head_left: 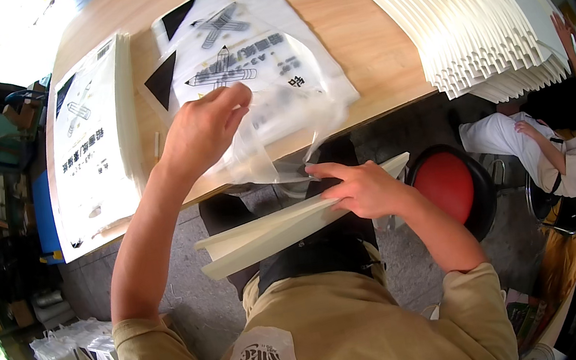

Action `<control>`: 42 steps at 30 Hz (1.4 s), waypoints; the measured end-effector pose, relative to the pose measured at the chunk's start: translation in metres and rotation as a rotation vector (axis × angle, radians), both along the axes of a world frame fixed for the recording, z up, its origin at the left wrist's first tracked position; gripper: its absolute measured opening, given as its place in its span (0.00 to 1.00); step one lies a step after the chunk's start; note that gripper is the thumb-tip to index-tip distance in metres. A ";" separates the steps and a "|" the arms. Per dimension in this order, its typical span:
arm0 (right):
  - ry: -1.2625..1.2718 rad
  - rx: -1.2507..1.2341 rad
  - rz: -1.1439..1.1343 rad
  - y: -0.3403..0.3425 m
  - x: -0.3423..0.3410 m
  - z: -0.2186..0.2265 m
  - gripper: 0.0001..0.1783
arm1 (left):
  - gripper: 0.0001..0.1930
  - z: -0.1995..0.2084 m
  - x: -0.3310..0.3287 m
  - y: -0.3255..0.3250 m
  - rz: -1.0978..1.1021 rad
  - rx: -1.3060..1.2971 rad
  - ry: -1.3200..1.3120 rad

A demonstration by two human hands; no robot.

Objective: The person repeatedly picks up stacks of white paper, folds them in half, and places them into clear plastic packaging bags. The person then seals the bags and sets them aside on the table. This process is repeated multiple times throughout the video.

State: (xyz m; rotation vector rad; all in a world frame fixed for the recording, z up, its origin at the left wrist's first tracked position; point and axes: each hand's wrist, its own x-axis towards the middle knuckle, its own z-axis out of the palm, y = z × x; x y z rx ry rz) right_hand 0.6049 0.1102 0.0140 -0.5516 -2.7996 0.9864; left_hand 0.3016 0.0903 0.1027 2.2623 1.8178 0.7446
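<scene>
I'd watch the white paper sheaf (280, 229) first: it slants across the lap, clear of the floor, with only the right hand (366, 187) grasping it near one end, index finger stretched toward the mouth of the clear plastic bag (278, 108). Its far end gapes into separate layers, so if that grip slackens, I'd expect sheets to slide apart or drop onto the grey floor (197, 296). The left hand (213, 120) has its fingers curled over the film; I can't tell from here whether they pinch it. The bag's mouth droops past the edge of the wooden table (367, 58), limp and creased, and a corner of paper could snag there or split it. Tugging the film hard might also drag the pencil-printed bag lying beneath (225, 23) askew, while the stacked printed packs (94, 133) at the left sit safely apart
</scene>
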 end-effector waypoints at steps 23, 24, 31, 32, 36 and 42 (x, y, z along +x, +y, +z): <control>0.129 0.168 -0.860 -0.103 0.151 0.053 0.14 | 0.20 -0.018 0.061 -0.019 -0.246 -0.054 -0.291; 0.104 0.148 -0.865 -0.107 0.150 0.051 0.15 | 0.21 -0.015 0.063 -0.020 -0.232 -0.063 -0.305; 0.097 0.169 -0.878 -0.116 0.132 0.033 0.17 | 0.23 -0.012 0.083 -0.033 -0.196 0.032 -0.212; 0.107 0.186 -0.875 -0.116 0.130 0.032 0.17 | 0.24 -0.011 0.087 -0.034 -0.190 0.059 -0.189; 0.117 0.242 -0.863 -0.115 0.129 0.027 0.17 | 0.25 -0.004 0.087 -0.029 -0.119 0.024 -0.290; 0.110 0.303 -0.886 -0.112 0.124 0.028 0.16 | 0.26 0.002 0.095 -0.036 -0.172 0.138 -0.247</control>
